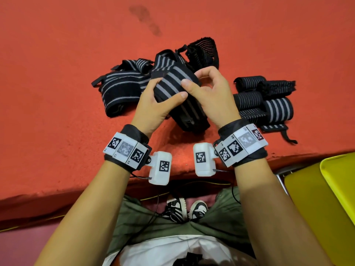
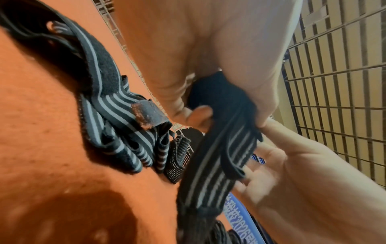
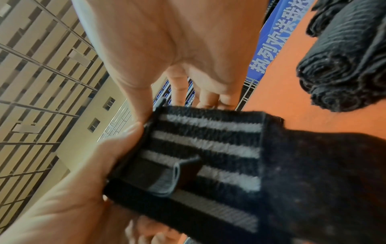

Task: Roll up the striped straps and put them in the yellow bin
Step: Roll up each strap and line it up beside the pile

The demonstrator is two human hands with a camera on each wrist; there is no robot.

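A black strap with grey stripes (image 1: 171,87) is held up over the red table between both hands. My left hand (image 1: 167,90) grips its partly rolled end, thumb on top and fingers underneath. My right hand (image 1: 192,78) pinches the strap beside it, thumb on the striped face and fingers curled behind. The strap's tail hangs down to the table toward me (image 1: 192,120). In the left wrist view the strap (image 2: 219,153) runs from my palm past the right hand's fingers (image 2: 277,158). The right wrist view shows its striped face (image 3: 208,145) close up. The yellow bin (image 1: 317,198) stands low at the right.
Several loose striped straps (image 1: 123,87) lie in a heap on the red table (image 1: 57,73) left of and behind my hands. Several rolled straps (image 1: 269,102) are stacked to the right. The table's front edge runs just below my wrists.
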